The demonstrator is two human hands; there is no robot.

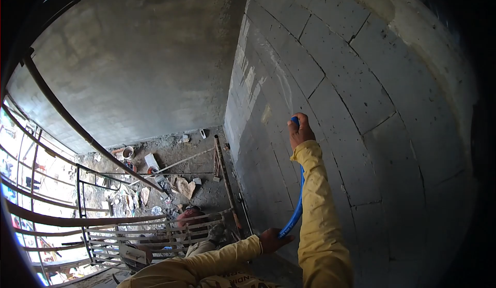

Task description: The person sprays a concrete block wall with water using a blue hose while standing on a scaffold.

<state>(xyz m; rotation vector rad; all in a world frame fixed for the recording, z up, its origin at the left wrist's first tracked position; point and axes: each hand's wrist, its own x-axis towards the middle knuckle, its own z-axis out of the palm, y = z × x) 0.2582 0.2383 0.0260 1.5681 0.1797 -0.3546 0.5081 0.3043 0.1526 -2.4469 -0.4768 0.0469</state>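
Note:
A blue hose [297,213] runs between my two hands beside the grey block wall [356,133]. My right hand [302,131], at the end of a raised yellow sleeve, is closed around the upper end of the hose, close to the wall. Lower down, my left hand [275,240] is wrapped round the hose near the bottom of the view. The hose bends between them and passes partly behind the right forearm. Dark joints and pale smears mark the blocks.
Bamboo and metal scaffolding [77,117] stands at the left, with a slatted platform [139,239] below. A person in a red top [190,216] is beneath it. Buckets [128,152] and debris [183,187] lie on the ground. A plain wall [150,65] rises at upper left.

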